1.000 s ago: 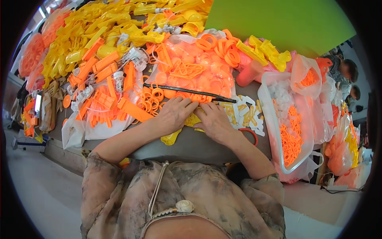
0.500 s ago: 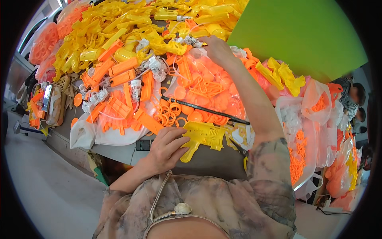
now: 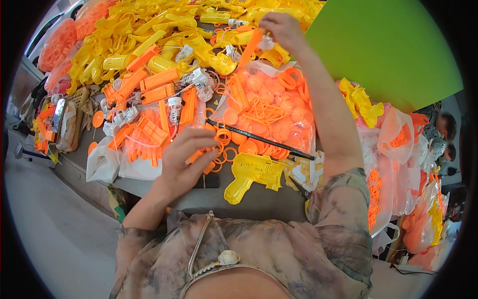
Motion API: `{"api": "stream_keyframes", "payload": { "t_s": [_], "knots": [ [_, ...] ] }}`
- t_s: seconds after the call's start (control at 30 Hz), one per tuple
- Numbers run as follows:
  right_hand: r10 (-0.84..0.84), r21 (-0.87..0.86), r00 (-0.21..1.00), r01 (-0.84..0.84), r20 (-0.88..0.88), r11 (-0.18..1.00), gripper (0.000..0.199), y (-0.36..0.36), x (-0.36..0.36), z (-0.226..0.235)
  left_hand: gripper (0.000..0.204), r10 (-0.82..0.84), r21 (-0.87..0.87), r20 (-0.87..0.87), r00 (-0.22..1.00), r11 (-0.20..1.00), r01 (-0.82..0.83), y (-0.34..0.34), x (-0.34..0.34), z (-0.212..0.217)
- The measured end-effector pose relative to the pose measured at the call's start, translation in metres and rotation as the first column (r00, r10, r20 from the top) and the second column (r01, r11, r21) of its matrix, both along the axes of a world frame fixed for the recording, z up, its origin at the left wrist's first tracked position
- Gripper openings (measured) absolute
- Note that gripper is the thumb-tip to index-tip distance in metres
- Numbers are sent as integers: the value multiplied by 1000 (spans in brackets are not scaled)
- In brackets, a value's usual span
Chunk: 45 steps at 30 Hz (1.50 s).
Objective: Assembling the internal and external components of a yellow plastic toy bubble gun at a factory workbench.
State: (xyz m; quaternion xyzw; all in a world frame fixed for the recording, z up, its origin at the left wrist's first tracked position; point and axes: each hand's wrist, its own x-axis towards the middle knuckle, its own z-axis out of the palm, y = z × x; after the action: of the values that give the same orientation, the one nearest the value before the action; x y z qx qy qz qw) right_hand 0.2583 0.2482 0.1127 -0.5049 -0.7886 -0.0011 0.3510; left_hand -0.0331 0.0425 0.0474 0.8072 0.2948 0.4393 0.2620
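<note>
A yellow toy-gun half shell (image 3: 256, 172) lies on the table edge right in front of me, its ribbed inner side up and its grip toward me. My left hand (image 3: 184, 162) hovers left of it, fingers apart, over a long orange plastic piece (image 3: 209, 167) that it partly hides. Far out over the heap, my right hand (image 3: 285, 31) is closed on a long orange plastic strip (image 3: 251, 47). A blurred white part (image 3: 266, 43) hangs beside that strip; whether the two are joined I cannot tell.
Yellow shells (image 3: 149, 30) pile up at the back. White motor-like units (image 3: 201, 83) lie among orange blocks. A bag of orange discs (image 3: 279, 107) sits mid-table, a black rod (image 3: 259, 138) across its front. Scissors (image 3: 298, 187) lie at right; a green panel (image 3: 383, 55) stands behind.
My right hand has risen from the heap, bringing up the orange strip and white part. My left hand has let go of the yellow shell and moved left.
</note>
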Motion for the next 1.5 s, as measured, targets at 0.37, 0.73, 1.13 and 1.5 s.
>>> {"api": "stream_keyframes", "payload": {
  "t_s": [0.37, 0.73, 1.13, 1.5],
  "knots": [
    [94, -286, 766, -347, -636, 893, 17, -130, 8, 44, 20, 164, -648, 663, 730, 614, 451, 55, 40, 0],
    [312, -314, 667, -645, -677, 697, 15, -234, 4, -2, 52, 75, -552, 834, 547, 72, 831, 16, 104, -21],
    [-75, -405, 591, -448, -803, 797, 20, -261, 34, -38, 25, 3, -456, 887, 462, 179, 872, 49, 100, 14],
    [-18, -503, 706, -485, -708, 715, 31, -210, 8, -22, 21, -222, -461, 820, 528, 291, 838, 66, 97, 56]
  ]
}}
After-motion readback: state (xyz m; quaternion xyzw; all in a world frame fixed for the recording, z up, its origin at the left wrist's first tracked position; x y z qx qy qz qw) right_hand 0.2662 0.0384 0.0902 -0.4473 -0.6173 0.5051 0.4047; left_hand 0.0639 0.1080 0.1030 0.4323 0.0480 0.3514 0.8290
